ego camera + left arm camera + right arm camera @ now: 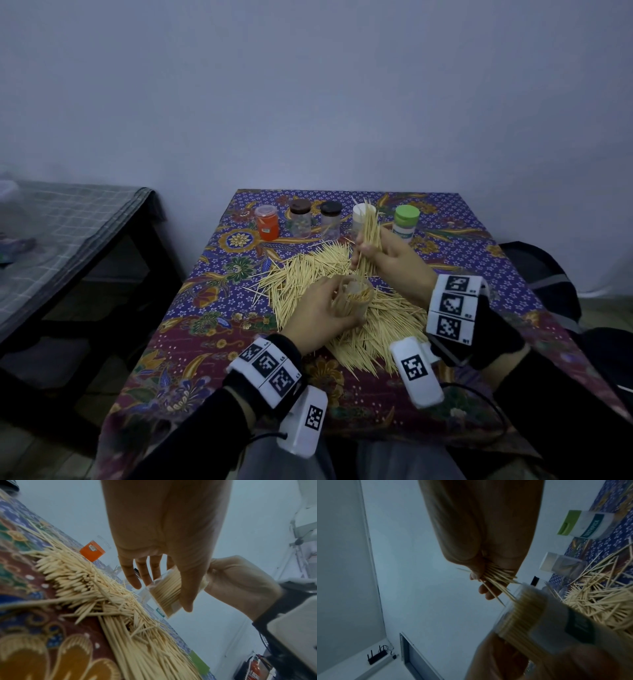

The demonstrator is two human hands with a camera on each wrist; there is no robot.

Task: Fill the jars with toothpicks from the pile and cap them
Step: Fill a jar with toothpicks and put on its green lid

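My left hand (320,310) grips a clear uncapped jar (356,296) packed with toothpicks, held tilted just above the pile (383,325). In the left wrist view the thumb and fingers (130,574) wrap the jar (167,595). My right hand (387,255) pinches a bundle of toothpicks (370,228) upright, above and behind the jar. In the right wrist view the bundle (496,577) points toward the jar's open mouth (527,609). The loose pile spreads over the patterned cloth (219,294).
Along the table's far edge stand an orange jar (266,222), two clear jars with dark caps (300,217) (331,219), a white-capped jar (359,219) partly behind the bundle, and a green-capped jar (406,222). A low covered table (68,233) stands to the left.
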